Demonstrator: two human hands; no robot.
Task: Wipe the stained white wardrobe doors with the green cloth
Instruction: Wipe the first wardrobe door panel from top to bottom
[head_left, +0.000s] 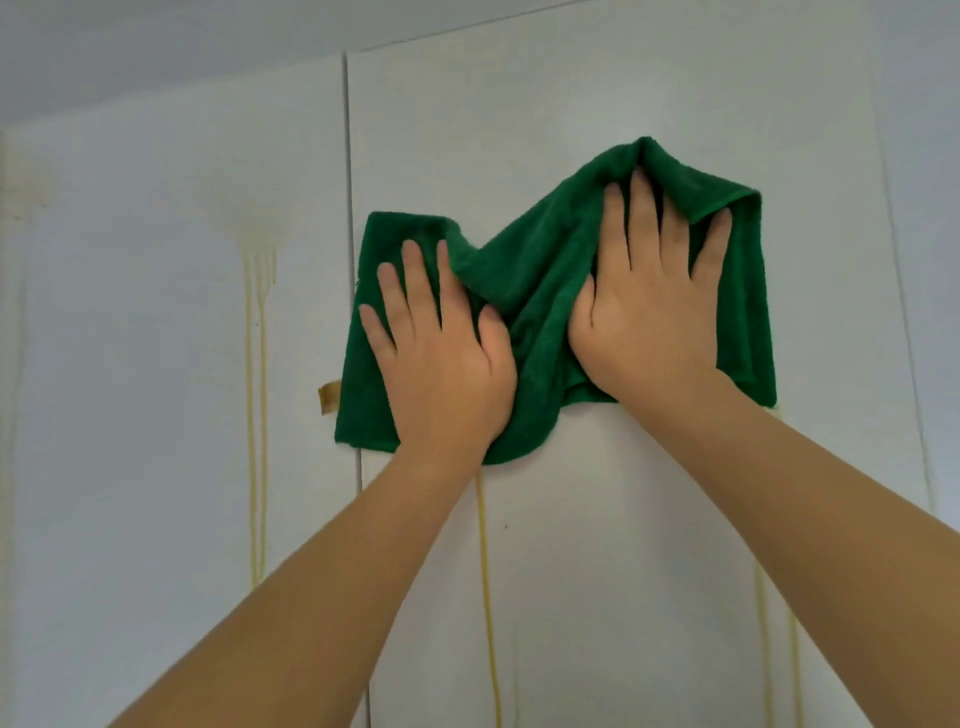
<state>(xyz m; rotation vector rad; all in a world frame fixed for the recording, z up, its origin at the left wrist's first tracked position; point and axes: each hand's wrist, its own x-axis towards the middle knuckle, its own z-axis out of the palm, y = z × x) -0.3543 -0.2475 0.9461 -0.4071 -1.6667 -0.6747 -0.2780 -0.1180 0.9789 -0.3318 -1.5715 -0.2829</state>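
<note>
**Head view: two flat palms pin a green cloth to a streaked wardrobe door**

Head view, far left of the frame: the left door carries a pale yellow blotch with thin drips running down from it, not yet reached by the wiping. Just left of the seam between the doors, a small tan tab sticks out beside the cloth's edge.

At centre, the green cloth lies spread and bunched against the right door, its left edge lapping over the seam. The left hand presses its lower left part, fingers splayed and flat, the grip not closed around anything; it pins by pressure, likely so the cloth does not slide down the upright panel. The right hand does the same higher up, fingers spread, with a fold of cloth draped over the fingertips. Two palms probably spread the force over a wider patch.

Below the cloth, yellow streaks run down, with fainter ones at lower right, so much wiping seems left.
</note>
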